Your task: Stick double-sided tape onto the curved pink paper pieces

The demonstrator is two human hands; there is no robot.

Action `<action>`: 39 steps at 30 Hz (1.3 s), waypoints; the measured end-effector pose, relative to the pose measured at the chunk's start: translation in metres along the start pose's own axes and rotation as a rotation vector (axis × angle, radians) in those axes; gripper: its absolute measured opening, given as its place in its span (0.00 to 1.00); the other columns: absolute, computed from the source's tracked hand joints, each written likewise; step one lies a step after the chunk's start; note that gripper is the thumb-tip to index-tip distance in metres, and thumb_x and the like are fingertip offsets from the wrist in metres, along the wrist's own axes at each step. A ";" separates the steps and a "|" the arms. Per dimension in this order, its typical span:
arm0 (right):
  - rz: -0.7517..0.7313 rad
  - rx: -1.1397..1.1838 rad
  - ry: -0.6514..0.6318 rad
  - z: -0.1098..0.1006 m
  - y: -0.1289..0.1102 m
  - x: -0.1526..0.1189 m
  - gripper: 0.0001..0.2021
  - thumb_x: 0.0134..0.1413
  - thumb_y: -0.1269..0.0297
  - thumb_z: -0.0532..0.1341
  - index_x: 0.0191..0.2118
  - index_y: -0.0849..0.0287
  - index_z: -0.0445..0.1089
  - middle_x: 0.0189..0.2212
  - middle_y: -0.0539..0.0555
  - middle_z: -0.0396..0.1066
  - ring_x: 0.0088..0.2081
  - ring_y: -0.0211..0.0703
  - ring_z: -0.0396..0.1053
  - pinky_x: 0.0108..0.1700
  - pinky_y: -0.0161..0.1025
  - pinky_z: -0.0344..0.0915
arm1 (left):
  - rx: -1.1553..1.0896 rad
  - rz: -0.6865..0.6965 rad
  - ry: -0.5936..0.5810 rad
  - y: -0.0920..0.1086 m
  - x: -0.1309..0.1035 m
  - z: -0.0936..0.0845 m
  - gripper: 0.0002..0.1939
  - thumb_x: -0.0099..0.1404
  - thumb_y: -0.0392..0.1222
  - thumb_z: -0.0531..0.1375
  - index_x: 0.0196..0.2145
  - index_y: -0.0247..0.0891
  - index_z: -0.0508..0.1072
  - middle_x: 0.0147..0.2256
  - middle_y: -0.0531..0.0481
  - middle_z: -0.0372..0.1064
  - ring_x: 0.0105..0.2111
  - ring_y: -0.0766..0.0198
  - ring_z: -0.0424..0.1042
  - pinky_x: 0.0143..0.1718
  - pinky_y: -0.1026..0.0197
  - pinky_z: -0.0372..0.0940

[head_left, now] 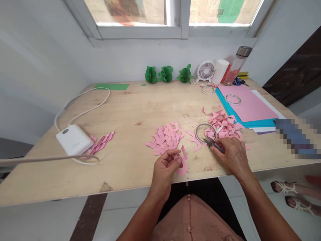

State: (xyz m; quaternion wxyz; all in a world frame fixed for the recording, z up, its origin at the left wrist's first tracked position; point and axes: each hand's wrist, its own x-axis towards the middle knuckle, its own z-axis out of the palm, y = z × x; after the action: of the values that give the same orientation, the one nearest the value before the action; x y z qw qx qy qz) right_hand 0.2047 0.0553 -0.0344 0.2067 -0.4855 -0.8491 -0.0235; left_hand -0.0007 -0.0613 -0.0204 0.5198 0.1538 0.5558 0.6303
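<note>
A curved pink paper cutout (184, 167) is pinched between the thumb and fingers of my left hand (165, 167), just above the table's front edge. My right hand (233, 154) is closed around a small pair of dark scissors (215, 144), low over the table; part of the handles is hidden by the fingers. The blades point left, over the near rim of a thin tape roll (196, 134). A heap of curved pink cutouts (164, 138) lies beyond my left hand. Pink paper scraps (223, 122) are piled beyond my right hand, and a loose curved cutout (194, 140) lies between.
On the left, a white box (74, 140) with a cable (86, 110) sits beside folded pink paper pieces (102, 144). Green paper ornaments (166, 74), a small fan (206, 71) and a bottle (237, 65) line the back. Coloured sheets (253, 107) lie right.
</note>
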 end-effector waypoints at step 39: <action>0.353 -0.194 -0.327 -0.011 -0.011 0.050 0.17 0.57 0.51 0.52 0.36 0.59 0.69 0.29 0.59 0.75 0.32 0.51 0.71 0.27 0.38 0.48 | -0.249 -0.260 -0.281 0.009 0.005 0.030 0.11 0.52 0.39 0.63 0.33 0.34 0.68 0.23 0.56 0.62 0.18 0.71 0.61 0.22 0.66 0.55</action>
State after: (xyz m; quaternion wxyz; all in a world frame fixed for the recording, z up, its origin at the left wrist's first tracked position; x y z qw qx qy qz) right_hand 0.1771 0.0880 -0.0039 0.0199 -0.6411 -0.7671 0.0106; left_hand 0.0161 -0.0399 -0.0045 0.6841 0.1020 0.4110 0.5940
